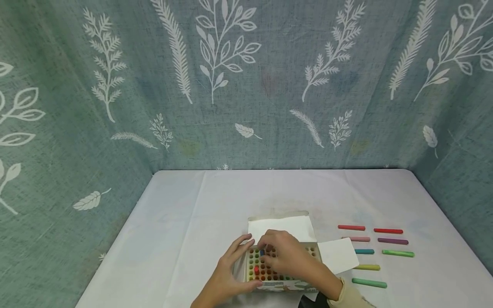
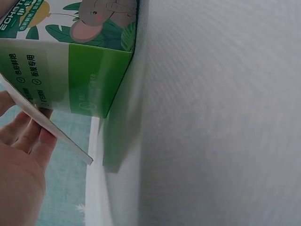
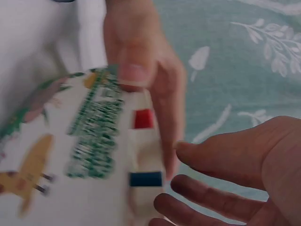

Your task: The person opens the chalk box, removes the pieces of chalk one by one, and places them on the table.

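A white cardboard chalk box (image 1: 285,285) with rows of round holes lies on the table, its lid raised. A red chalk (image 1: 256,270) and a blue chalk (image 1: 262,253) stick up out of holes near the left end. My left hand (image 1: 227,267) grips that end, thumb at the near corner and fingers at the far side; the left wrist view shows fingers against a flap (image 2: 51,123). Over the holes hovers my right hand (image 1: 286,254). In the right wrist view its thumb and fingers are spread just off the blue chalk (image 3: 146,179), holding nothing.
Right of the box, several chalk sticks lie in two columns, among them a red chalk (image 1: 388,231), a purple chalk (image 1: 393,241) and a green chalk (image 1: 369,283). A side flap (image 1: 339,254) sticks out towards them. Behind the white table (image 1: 173,192) hangs a leaf-patterned curtain (image 1: 269,119).
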Available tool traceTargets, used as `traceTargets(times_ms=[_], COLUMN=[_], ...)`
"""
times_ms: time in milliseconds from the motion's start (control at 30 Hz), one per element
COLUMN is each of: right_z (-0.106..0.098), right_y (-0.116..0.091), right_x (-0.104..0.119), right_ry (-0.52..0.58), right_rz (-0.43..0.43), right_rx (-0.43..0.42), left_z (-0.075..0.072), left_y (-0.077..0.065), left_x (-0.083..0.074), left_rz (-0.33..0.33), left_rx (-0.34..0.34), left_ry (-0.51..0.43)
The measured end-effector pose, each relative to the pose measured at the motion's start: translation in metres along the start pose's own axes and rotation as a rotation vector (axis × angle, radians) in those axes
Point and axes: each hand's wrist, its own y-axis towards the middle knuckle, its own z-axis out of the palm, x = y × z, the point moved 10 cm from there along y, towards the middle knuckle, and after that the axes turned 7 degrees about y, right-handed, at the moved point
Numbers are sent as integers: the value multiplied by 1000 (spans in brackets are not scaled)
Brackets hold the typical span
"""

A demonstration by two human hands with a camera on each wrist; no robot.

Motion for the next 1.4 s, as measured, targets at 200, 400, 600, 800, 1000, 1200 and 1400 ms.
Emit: traceTargets(times_ms=[200,400,600,800,1000,1200,1400], right_z=[15,19,22,22,19,9,-2], right_y=[3,8,12,13,13,11,11], right_x=[0,6,7,5,6,3,8], right_ry=[-146,-320,-447,-420,-360,-279,-192], right_rz=[-6,-34,-54,-57,-75,-51,-71], right_rx=[32,13,19,2,-34,-85,-111], left_z=[-2,-5,-4,-3,-4,-1,-1], left_y=[0,1,1,2,1,2,1], left_x=[-1,-2,0,2,1,-1,-2], left_rz=[7,17,9,-12,-13,-13,-9], left_rx=[-1,-2,2,9,5,16,10], left_ry=[4,0,1,0,4,-1,4])
